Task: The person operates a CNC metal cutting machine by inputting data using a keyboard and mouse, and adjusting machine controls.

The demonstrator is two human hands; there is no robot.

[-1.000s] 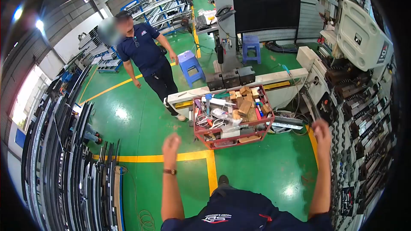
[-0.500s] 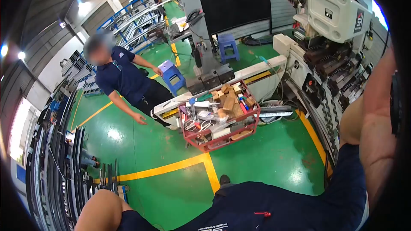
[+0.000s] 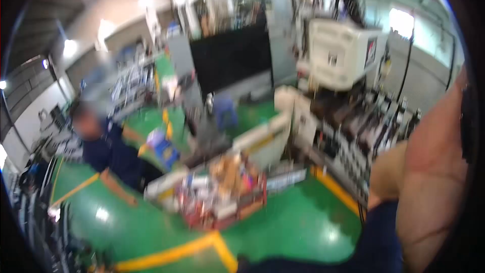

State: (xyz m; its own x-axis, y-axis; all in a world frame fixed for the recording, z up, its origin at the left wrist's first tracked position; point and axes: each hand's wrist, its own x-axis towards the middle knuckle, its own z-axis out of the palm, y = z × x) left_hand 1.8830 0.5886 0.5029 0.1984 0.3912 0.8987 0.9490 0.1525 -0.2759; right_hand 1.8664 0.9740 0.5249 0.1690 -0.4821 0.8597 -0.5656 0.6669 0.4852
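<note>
My right arm (image 3: 429,192) is raised close to the camera along the right edge, with a dark band (image 3: 466,126) at the wrist. Only the wrist and perhaps the base of my right hand (image 3: 451,103) show; the fingers lie beyond the picture edge, so what they hold or touch is hidden. My left hand is out of the picture. Some way ahead, a red cart (image 3: 263,192) carries a jumble of wooden blocks (image 3: 230,172) and small tools, all blurred by motion.
A co-worker (image 3: 113,144) in dark clothing stands left of the cart. Behind are a blue stool (image 3: 164,151), another blue stool (image 3: 224,111) and a large black panel (image 3: 232,60). A pale machine head (image 3: 336,55) and beam (image 3: 268,134) stand right. Yellow lines (image 3: 172,253) mark the green floor.
My view has tilted up and swung right, so the cart and co-worker sit further left. My left arm has left the picture. My right arm stays raised. The view is now blurred.
</note>
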